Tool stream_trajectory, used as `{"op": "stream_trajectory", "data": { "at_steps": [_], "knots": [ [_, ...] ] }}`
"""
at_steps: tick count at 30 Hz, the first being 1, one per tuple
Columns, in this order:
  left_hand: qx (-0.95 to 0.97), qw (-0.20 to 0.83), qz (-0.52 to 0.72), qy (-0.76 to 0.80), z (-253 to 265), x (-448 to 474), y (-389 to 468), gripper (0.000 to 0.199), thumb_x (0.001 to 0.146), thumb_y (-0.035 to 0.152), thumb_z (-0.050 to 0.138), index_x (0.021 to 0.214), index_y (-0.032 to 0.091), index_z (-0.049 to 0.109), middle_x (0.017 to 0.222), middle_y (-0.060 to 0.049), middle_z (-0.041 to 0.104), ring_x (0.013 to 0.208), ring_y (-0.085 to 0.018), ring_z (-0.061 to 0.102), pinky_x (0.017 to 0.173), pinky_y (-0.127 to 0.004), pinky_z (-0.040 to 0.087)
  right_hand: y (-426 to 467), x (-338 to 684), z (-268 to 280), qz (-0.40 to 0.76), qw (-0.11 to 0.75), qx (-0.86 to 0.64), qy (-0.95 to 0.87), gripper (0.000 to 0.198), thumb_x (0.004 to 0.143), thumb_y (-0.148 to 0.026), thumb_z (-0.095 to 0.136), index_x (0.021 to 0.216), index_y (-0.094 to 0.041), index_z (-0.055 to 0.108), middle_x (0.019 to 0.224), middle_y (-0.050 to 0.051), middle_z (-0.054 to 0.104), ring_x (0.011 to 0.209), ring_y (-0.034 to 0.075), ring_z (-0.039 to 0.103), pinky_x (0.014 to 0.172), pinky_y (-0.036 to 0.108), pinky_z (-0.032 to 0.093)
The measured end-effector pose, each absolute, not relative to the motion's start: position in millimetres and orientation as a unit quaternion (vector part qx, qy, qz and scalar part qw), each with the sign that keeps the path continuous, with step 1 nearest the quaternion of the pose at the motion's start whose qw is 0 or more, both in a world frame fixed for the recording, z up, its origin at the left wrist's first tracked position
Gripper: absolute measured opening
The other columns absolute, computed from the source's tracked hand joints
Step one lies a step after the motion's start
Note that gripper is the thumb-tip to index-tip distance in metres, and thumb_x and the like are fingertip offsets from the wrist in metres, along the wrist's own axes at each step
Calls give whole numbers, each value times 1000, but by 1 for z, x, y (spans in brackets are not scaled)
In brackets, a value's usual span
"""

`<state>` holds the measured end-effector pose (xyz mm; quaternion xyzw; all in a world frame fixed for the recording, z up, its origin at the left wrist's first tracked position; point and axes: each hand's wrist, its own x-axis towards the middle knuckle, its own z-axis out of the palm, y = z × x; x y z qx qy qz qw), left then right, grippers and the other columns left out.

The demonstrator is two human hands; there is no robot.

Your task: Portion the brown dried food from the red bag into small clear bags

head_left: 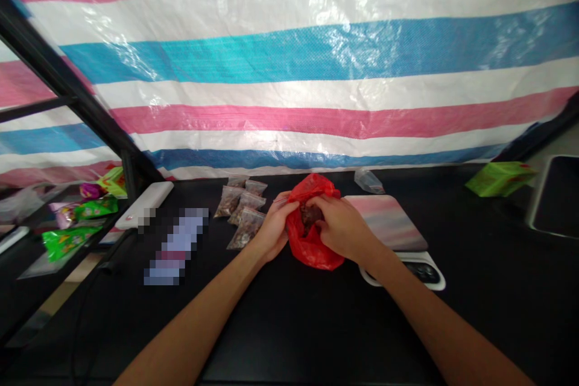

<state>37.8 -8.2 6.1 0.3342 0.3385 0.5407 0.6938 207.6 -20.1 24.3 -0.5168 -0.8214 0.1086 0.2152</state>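
Note:
A red plastic bag (316,256) stands with its mouth open on the black table, dark brown loose bits (310,217) showing inside. My left hand (272,228) grips the bag's left rim; a bit of clear plastic shows by its fingers. Into the mouth reach the curled fingers of my right hand (346,224), closed at the brown bits; what they hold is hidden. Just left of my left hand lie several small clear zip bags (246,226) filled with brownish bits.
Under my right forearm are a pinkish flat case (389,217) and a white-edged phone (429,271). A clear bag (368,181) lies behind. At left are a white power bank (147,202) and a blurred-out phone (181,244); a green packet (500,179) stands at right.

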Motion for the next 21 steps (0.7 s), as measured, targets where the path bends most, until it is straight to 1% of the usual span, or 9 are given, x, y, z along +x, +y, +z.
{"op": "stream_trajectory", "data": {
  "at_steps": [3, 7, 9, 12, 14, 17, 18, 21],
  "knots": [
    [363, 678, 539, 344, 3, 39, -8, 40, 77, 32, 81, 108, 19, 60, 102, -3, 70, 92, -17, 68, 83, -28, 52, -20, 207, 26, 135, 233, -531, -804, 43, 73, 1, 59, 111, -20, 64, 105, 8, 73, 102, 25, 66, 90, 33, 43],
    [446, 592, 543, 395, -4, 40, -8, 52, 84, 47, 77, 117, 25, 45, 90, 2, 67, 78, -13, 65, 72, -26, 50, -22, 202, 27, 177, 251, -540, -784, 38, 79, -3, 62, 111, -21, 61, 100, 6, 74, 96, 24, 68, 84, 31, 44],
    [473, 565, 533, 416, -6, 40, -9, 51, 87, 53, 73, 116, 26, 40, 85, 4, 64, 72, -12, 62, 67, -24, 48, -24, 199, 27, 196, 256, -533, -782, 35, 81, -4, 64, 111, -21, 61, 98, 6, 74, 94, 23, 68, 83, 31, 45],
    [515, 522, 520, 438, -6, 38, -9, 44, 92, 56, 65, 110, 25, 38, 81, 5, 58, 68, -11, 57, 63, -23, 46, -25, 198, 25, 214, 263, -523, -782, 33, 80, -4, 65, 108, -22, 60, 99, 5, 74, 95, 22, 69, 83, 30, 44],
    [552, 474, 530, 436, -6, 36, -7, 37, 97, 54, 58, 107, 25, 37, 87, 3, 56, 74, -12, 57, 68, -25, 47, -23, 200, 24, 225, 275, -523, -774, 36, 79, -2, 64, 108, -22, 60, 101, 5, 73, 96, 22, 68, 85, 30, 45],
    [597, 372, 580, 411, -6, 32, -4, 28, 102, 48, 53, 110, 25, 38, 105, -2, 55, 96, -14, 58, 87, -29, 48, -18, 207, 23, 255, 313, -519, -754, 39, 78, 0, 60, 109, -23, 59, 104, 3, 73, 96, 20, 67, 84, 30, 46],
    [601, 344, 597, 404, -5, 30, -3, 28, 102, 46, 53, 112, 25, 38, 107, -3, 53, 99, -15, 57, 91, -30, 46, -17, 208, 25, 268, 329, -510, -748, 38, 78, 0, 60, 109, -23, 59, 104, 2, 72, 94, 19, 67, 83, 30, 47],
    [605, 318, 614, 395, 0, 25, -2, 33, 99, 40, 60, 121, 26, 40, 101, -1, 53, 92, -15, 55, 88, -29, 45, -15, 211, 34, 293, 376, -461, -748, 36, 82, -6, 59, 113, -24, 59, 103, 1, 71, 86, 18, 65, 80, 30, 49]
  ]
}}
